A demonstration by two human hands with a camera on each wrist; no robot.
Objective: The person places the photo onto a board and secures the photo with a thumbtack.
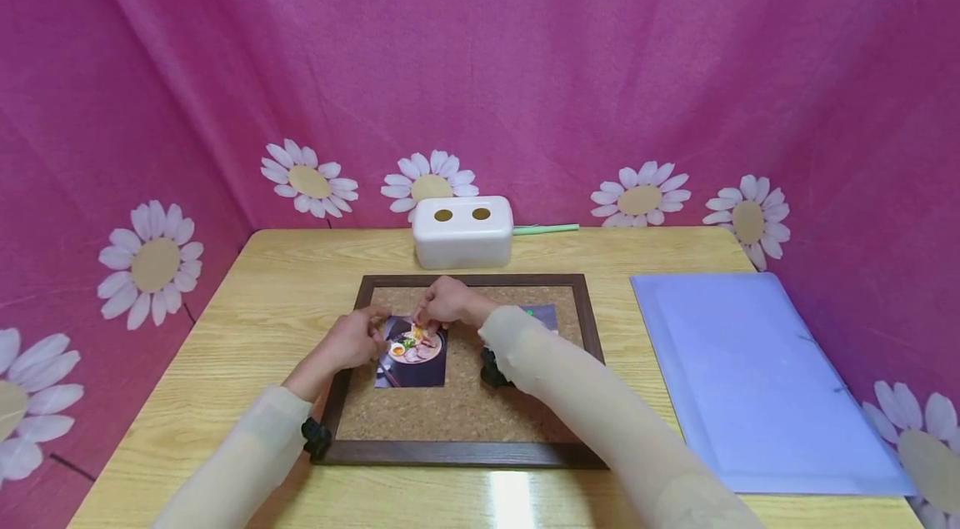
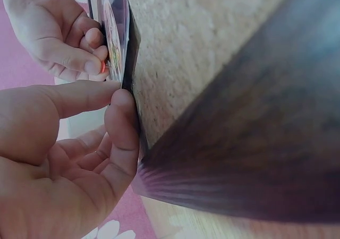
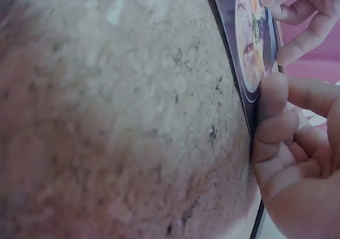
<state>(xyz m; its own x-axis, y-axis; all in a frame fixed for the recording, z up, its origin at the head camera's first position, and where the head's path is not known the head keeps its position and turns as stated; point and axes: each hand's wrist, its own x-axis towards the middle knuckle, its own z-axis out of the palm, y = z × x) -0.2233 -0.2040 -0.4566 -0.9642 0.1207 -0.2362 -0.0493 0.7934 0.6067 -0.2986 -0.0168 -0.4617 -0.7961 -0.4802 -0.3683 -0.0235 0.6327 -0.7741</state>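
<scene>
A photo (image 1: 412,376) of a noodle bowl lies on the left half of a cork board (image 1: 427,421) with a dark brown frame. My left hand (image 1: 356,339) presses the photo's left edge near its top corner with thumb and index finger; its other fingers bend loosely in the left wrist view. At the photo's upper right, my right hand (image 1: 450,302) pinches a small red push pin (image 2: 103,67) between thumb and index finger. The pin's tip is too small to make out. The right forearm partly covers a second picture (image 1: 543,315) on the board's right half.
Behind the board stands a white box (image 1: 463,244) with two round holes in its top. A green stick-like thing (image 1: 547,229) pokes out beside it. On the right lies a translucent bluish sheet (image 1: 757,379). A pink flowered curtain (image 1: 525,79) surrounds the wooden table (image 1: 262,296).
</scene>
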